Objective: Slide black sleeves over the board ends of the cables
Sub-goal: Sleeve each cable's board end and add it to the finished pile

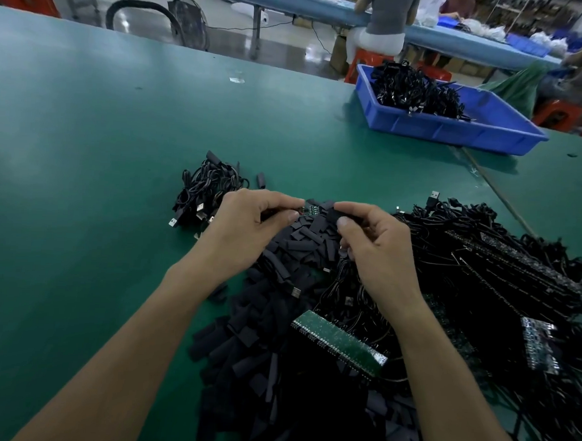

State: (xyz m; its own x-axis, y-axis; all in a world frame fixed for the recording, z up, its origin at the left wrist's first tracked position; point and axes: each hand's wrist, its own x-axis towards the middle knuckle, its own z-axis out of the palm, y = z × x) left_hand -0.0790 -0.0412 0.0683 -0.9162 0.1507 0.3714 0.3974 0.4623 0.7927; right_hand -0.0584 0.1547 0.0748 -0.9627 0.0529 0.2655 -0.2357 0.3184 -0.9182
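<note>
My left hand pinches the cable just behind a small green board end. My right hand pinches a short black sleeve right at the tip of that board, partly over it. Under both hands lies a heap of loose black sleeves. A mass of black cables with circuit-board strips spreads out to the right. A green board panel rests on the heap near my right forearm.
A small bundle of black USB cables lies on the green table left of my hands. A blue bin with black cables stands at the back right. A seated person works at another bench beyond the table edge.
</note>
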